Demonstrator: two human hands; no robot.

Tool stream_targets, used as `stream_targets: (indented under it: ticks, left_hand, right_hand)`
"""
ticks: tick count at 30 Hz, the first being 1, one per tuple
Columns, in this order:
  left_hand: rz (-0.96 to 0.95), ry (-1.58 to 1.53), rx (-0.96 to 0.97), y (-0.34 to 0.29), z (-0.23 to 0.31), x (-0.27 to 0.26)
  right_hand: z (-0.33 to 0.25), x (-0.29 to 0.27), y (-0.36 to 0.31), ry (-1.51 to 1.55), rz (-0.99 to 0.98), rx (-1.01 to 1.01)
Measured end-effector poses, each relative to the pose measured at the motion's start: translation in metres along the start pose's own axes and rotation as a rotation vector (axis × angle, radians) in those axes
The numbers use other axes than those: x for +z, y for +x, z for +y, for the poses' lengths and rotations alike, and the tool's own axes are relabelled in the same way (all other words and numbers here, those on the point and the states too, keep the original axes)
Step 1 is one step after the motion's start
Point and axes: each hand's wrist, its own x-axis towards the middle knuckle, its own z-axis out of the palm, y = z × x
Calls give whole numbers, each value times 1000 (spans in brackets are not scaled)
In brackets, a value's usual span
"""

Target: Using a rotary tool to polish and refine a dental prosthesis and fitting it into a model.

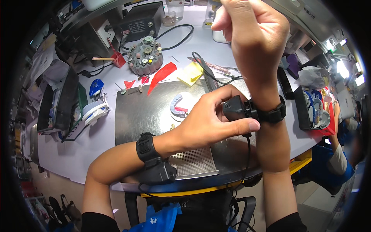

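My left hand (pixel 216 116) reaches across to my right wrist, its thumb and fingers around a small black camera-like device (pixel 234 108) on a black wrist strap (pixel 275 113). My right hand (pixel 261 29) is raised at the top of the view, fingers curled in a loose fist; nothing shows in it. Another black strapped device (pixel 160 170) sits on my left wrist. Beyond my left hand, a pale blue-grey horseshoe-shaped dental model (pixel 176 103) with a red piece rests on a white round base. Below my left forearm lies a perforated metal plate (pixel 195 162).
A metal sheet (pixel 129 116) covers the table's middle. Farther back stand a round holder of grinding bits (pixel 145 58) and a black control box (pixel 141 21). Red sheet pieces (pixel 162 76) and yellow notes (pixel 190 73) lie nearby. Bins flank the table; a person (pixel 336 162) sits at right.
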Motion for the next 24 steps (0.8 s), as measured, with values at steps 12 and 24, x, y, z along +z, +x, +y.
stream_targets:
  ticks: [12,24]
  left_hand:
    - [-65,272,11,2,2,-8]
    - [-1,151,-68,0,10,-4]
  right_hand:
    - [6,-1,-4,301,-77,209]
    - [-3,7,-5,705,-179,452]
